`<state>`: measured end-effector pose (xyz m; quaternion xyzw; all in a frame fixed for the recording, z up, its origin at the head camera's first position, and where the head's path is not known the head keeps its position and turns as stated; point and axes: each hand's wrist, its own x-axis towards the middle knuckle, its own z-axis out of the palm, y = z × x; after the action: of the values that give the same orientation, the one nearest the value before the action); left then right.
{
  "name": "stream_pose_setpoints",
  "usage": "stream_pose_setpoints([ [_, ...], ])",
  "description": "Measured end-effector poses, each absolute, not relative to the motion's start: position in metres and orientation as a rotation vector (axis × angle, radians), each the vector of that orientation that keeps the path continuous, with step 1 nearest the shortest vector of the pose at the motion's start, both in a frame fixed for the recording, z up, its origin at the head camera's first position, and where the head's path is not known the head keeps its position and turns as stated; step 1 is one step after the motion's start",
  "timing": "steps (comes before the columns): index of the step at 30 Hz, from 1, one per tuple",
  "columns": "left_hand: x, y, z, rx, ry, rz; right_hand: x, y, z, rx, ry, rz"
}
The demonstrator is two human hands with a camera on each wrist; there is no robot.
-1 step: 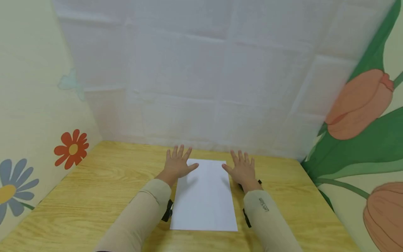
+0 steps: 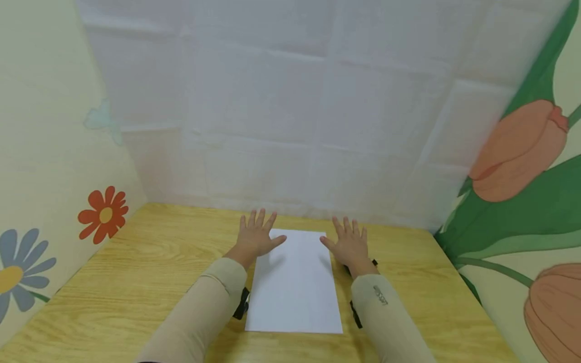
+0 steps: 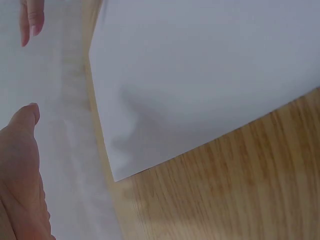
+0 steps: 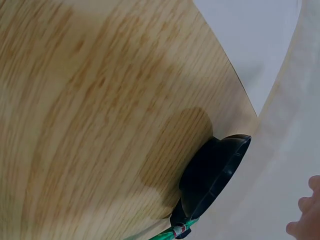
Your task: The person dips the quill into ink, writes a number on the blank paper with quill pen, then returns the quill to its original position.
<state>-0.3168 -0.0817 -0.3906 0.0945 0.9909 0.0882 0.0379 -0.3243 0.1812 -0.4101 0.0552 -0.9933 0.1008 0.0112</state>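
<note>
- My left hand (image 2: 255,238) and right hand (image 2: 351,247) hover spread, holding nothing.
- The paper (image 2: 294,290) lies flat on the table (image 2: 159,247), far end between them.
- I'd lower both evenly (loose sheets slide).

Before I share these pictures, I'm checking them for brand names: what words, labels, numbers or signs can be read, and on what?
None can be read for certain.
Right sleeve: a small dark marking, perhaps lettering, too small and blurred to read.
Green strip: a tiny red and white mark, too small to make out.
White sheet: no writing shows on it.
</note>
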Motion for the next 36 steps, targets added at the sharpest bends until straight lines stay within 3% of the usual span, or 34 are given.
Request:
stream_pose_setpoints([
  [14, -0.32, -0.087, -0.411, 0.347, 3.052, 0.339, -0.321, 0.196, -0.408, 0.182, -3.039, 0.552],
  [36, -0.292, -0.106, -0.454, 0.586, 2.862, 0.595, -0.295, 0.243, -0.427, 0.058, -2.975, 0.953],
])
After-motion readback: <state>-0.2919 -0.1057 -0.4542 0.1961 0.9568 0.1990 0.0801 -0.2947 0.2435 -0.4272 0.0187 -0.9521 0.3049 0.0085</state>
